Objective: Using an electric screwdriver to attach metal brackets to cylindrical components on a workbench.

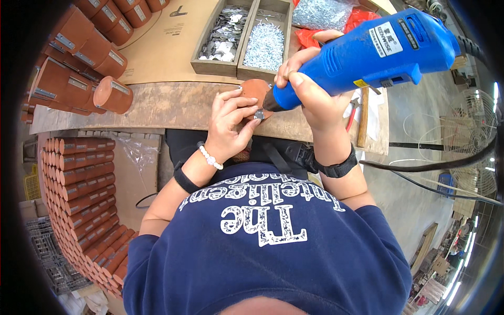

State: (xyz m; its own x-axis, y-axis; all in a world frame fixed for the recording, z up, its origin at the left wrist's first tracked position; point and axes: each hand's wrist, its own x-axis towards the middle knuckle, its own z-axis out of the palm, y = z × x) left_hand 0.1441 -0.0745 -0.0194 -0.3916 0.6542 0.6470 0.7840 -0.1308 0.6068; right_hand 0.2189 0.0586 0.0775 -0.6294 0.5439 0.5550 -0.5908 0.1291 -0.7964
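Observation:
A reddish-brown cylinder (255, 88) lies at the near edge of the wooden workbench (173, 105). My left hand (229, 122) steadies it, its fingertips closed on a small metal plate (259, 114) against the cylinder's side. Wrapped round the front of a blue electric screwdriver (362, 52), my right hand (315, 94) holds the tool slanting down to the left. The dark nose of the screwdriver reaches the cylinder beside the metal plate. Its very tip, and any screw there, cannot be made out.
Behind the cylinder stand a wooden tray (214, 68) of metal plates and another wooden tray (257, 74) of screws. Red-handled pliers (352, 116) and a wooden handle (363, 118) lie at right. Stacked brown cylinders (86, 184) fill the left side. A black cable (436, 167) runs off right.

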